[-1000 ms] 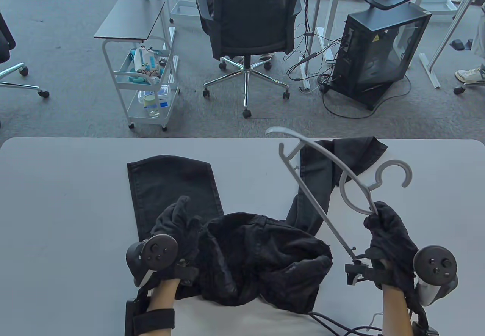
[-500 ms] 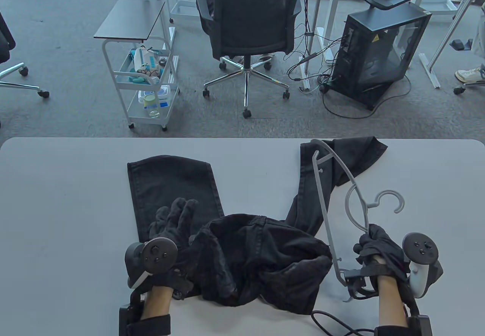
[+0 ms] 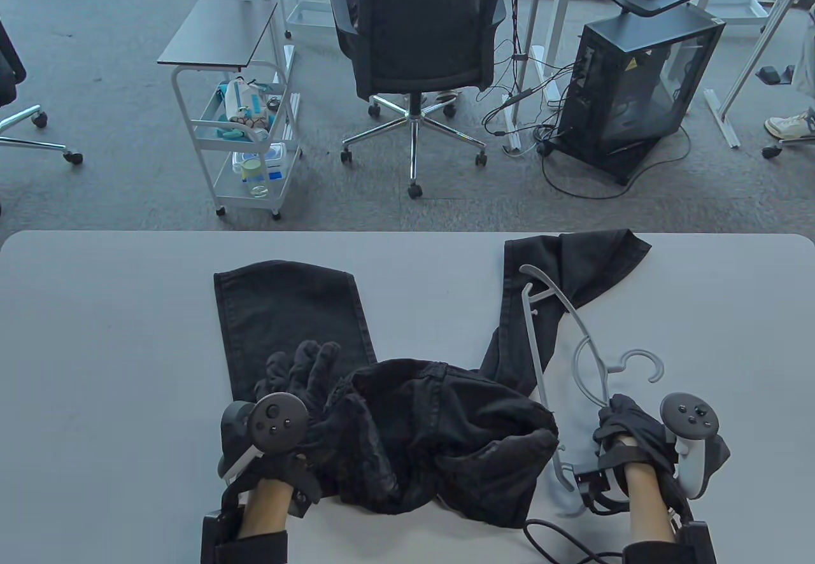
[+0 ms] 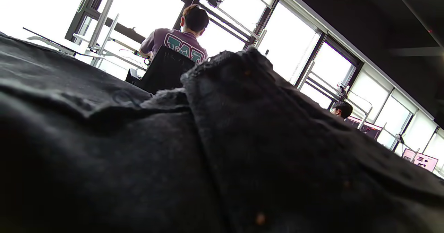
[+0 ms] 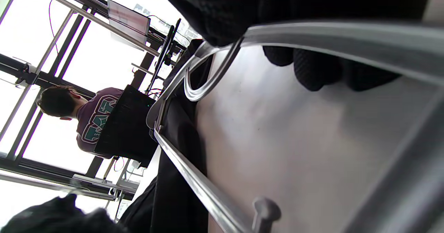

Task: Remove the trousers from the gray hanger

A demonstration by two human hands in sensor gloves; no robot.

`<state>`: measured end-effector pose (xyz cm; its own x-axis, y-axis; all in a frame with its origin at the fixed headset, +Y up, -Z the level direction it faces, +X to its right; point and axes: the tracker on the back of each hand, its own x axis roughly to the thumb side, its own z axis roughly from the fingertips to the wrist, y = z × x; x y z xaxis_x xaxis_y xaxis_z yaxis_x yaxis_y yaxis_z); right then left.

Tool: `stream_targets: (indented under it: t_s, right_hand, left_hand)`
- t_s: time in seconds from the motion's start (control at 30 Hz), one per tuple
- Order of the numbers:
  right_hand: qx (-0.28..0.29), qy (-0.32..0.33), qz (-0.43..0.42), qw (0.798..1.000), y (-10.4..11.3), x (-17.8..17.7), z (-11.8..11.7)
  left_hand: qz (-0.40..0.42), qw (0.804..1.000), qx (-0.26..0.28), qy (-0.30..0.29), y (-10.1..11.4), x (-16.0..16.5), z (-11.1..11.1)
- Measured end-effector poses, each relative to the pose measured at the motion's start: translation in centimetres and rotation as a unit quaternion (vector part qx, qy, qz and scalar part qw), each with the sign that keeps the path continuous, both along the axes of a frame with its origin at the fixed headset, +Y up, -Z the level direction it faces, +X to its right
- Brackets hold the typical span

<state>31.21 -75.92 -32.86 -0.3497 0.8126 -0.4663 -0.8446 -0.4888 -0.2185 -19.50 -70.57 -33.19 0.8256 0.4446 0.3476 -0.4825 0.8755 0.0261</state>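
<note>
Lowering toward the table (image 3: 95, 335), the gray hanger (image 3: 541, 360) is being gripped by the right hand (image 3: 627, 430); the left hand (image 3: 299, 376) is resting open-fingered on the black trousers (image 3: 439, 437).

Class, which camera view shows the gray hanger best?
The table view: the whole hanger shows, gripped by the right hand. The right wrist view shows only close-up bars; the left wrist view shows none.

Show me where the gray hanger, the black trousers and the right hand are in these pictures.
gray hanger (image 3: 533, 360): table view, on its long straight bar.
black trousers (image 3: 446, 437): table view, on the bunched waist part.
right hand (image 3: 627, 427): table view, on the gloved back of the hand, gripping the hanger near its hook.
</note>
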Motion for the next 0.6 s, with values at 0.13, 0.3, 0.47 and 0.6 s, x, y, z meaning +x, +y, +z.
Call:
stream_targets:
  t_s: [0.13, 0.3, 0.47, 0.6]
  right_hand:
    - [-0.003, 0.006, -0.001, 1.000, 0.3, 0.0, 0.3]
    - [0.035, 0.004, 0.038, 0.999, 1.3, -0.1, 0.7]
    - [0.141, 0.018, 0.141, 0.980, 3.7, -1.5, 0.7]
    - [0.232, 0.077, 0.209, 0.947, 6.1, -4.1, 0.9]
  left_hand:
    - [0.006, 1.000, -0.011, 0.003, -0.2, -0.3, 0.0]
    - [0.013, 0.999, -0.036, 0.001, -0.3, -0.6, 0.1]
    - [0.009, 1.000, -0.029, -0.004, 0.2, -0.4, 0.4]
    - [0.001, 1.000, -0.025, -0.014, 0.5, 0.2, 0.6]
